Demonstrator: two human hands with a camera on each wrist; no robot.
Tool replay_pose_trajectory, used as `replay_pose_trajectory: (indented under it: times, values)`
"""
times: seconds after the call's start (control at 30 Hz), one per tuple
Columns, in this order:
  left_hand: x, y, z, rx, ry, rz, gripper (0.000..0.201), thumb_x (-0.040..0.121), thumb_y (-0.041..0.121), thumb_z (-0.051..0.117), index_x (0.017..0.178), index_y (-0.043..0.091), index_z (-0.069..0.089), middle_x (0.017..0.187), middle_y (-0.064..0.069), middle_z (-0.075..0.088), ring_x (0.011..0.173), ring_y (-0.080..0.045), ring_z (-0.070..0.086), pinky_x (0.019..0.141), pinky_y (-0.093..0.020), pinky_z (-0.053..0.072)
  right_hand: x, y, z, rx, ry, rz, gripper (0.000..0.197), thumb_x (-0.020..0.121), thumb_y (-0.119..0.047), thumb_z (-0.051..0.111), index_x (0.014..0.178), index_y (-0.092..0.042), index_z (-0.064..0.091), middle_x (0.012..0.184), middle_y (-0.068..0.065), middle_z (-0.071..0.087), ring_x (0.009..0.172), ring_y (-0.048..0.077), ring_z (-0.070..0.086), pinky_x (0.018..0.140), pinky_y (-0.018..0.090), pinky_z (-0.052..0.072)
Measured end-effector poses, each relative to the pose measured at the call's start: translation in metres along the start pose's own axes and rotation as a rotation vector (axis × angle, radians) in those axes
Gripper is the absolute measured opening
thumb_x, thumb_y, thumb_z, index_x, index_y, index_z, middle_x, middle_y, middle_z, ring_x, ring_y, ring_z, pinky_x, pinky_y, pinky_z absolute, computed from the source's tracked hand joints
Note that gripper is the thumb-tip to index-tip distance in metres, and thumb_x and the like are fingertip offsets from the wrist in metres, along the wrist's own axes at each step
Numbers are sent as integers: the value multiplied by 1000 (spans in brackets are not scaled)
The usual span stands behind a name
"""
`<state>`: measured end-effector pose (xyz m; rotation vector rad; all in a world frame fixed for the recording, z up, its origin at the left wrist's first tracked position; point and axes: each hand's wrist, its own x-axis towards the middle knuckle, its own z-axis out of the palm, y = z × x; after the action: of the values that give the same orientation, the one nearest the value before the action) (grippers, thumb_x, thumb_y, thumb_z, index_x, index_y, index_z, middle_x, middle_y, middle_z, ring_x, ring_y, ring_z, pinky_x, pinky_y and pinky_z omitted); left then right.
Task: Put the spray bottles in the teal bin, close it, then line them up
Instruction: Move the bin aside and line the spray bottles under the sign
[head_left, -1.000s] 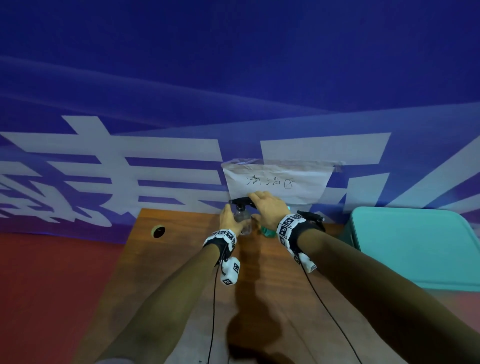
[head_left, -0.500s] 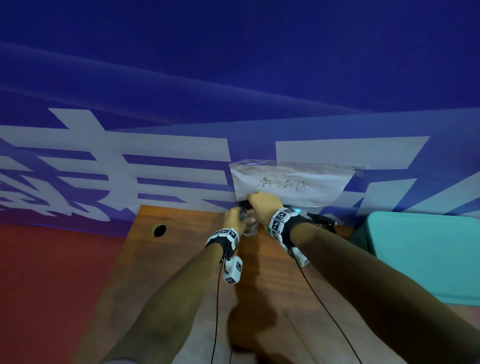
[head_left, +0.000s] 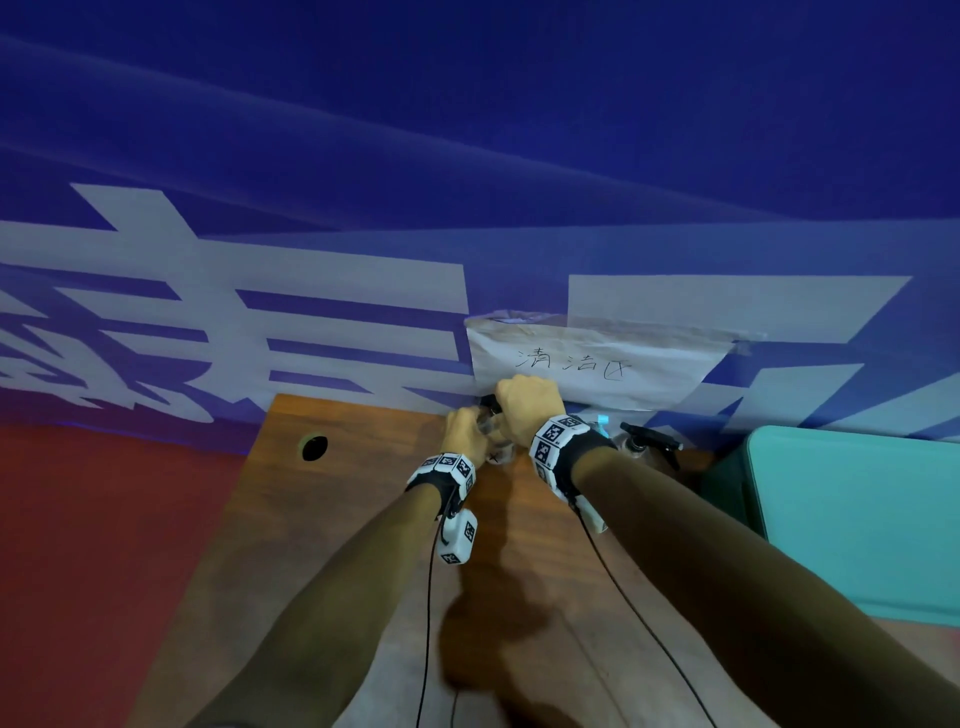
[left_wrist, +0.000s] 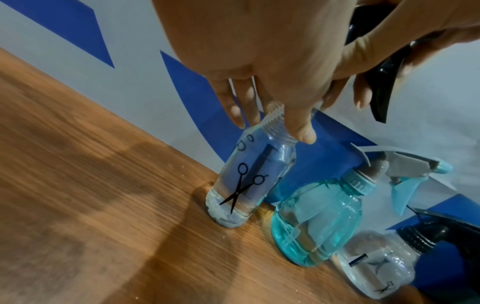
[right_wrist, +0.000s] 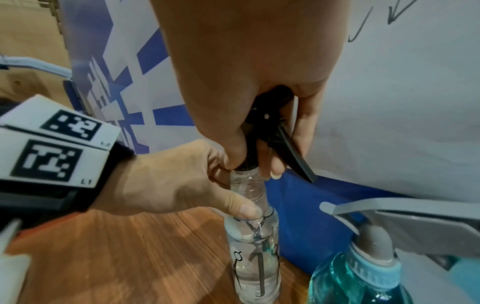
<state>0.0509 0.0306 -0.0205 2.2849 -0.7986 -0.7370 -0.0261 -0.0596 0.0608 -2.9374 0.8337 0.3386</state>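
A clear spray bottle (left_wrist: 249, 185) with a black scissors print stands on the wooden table (head_left: 363, 519), against the blue banner. My left hand (left_wrist: 270, 123) pinches its neck, where bare threads show. My right hand (right_wrist: 259, 160) grips the black spray head (right_wrist: 278, 131) on top of it. In the head view the left hand (head_left: 465, 436) and right hand (head_left: 527, 408) hide most of this bottle. To its right stand a blue bottle (left_wrist: 317, 222) and a second clear bottle (left_wrist: 376, 267) with a black head. The teal bin (head_left: 857, 519) sits at the right, lid down.
A paper sign (head_left: 587, 364) with handwriting is taped to the banner just behind the bottles. A round cable hole (head_left: 314, 447) lies in the table's far left corner. Red floor shows left of the table. Cables trail from both wristbands.
Both hands have stayed on the clear bottle by the banner. The right hand now covers more of the black spray head. The head view has drifted slightly.
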Motion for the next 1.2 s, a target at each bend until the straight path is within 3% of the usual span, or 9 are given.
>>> replay_pose_trajectory:
  times: [0.1,0.23,0.4,0.53,0.67,0.77,0.97,1.2]
  values:
    - [-6,7,-5,-18,-6,6,16,79,10,77,89,-1,72,84,-5,69,79,-23,65,72,-33,55,0,-2,-4,-20,-23,-1,35,90,-43,67,107,-13,63,106,7,68,99,27,66,77,35,49]
    - [-9,7,-3,-13,25,28,15,75,11,76,86,2,71,82,-9,72,79,-29,69,72,-43,59,0,-5,-5,-42,-19,1,24,92,-33,66,104,-13,65,106,6,69,98,27,67,77,35,50]
    - [-9,9,-6,55,14,14,16,82,11,74,96,3,71,96,-13,73,90,-30,66,80,-41,57,1,-2,-2,-44,-9,1,27,92,-36,65,107,-13,64,108,7,69,101,28,66,80,36,50]
    - [-8,7,-6,55,23,10,7,84,10,71,89,5,71,89,-11,72,86,-31,65,76,-39,57,4,2,-2,-47,-20,-21,38,90,-47,67,104,-12,65,105,7,70,98,28,67,78,36,49]
    - [-10,7,-5,71,26,21,16,82,12,73,96,4,71,88,-11,73,78,-26,60,69,-32,49,3,-2,1,-43,11,3,29,91,-41,65,103,-14,65,105,7,70,99,28,66,80,36,50]
    - [-7,3,-3,98,14,21,23,77,17,76,98,9,72,90,-11,75,85,-30,68,73,-36,56,3,-7,1,-24,19,45,28,89,-39,65,104,-15,66,106,6,69,100,27,66,80,36,51]
    - [-1,-1,2,186,20,7,23,79,20,71,101,13,70,95,-16,73,93,-38,66,69,-34,47,3,-11,3,10,10,95,27,89,-37,65,105,-15,66,106,5,70,99,27,67,79,35,51]
    - [2,-3,5,227,21,22,22,81,22,66,101,16,70,92,-17,72,87,-37,66,66,-34,51,3,-7,2,22,24,98,30,88,-39,68,104,-13,65,104,7,70,98,27,67,80,36,52]
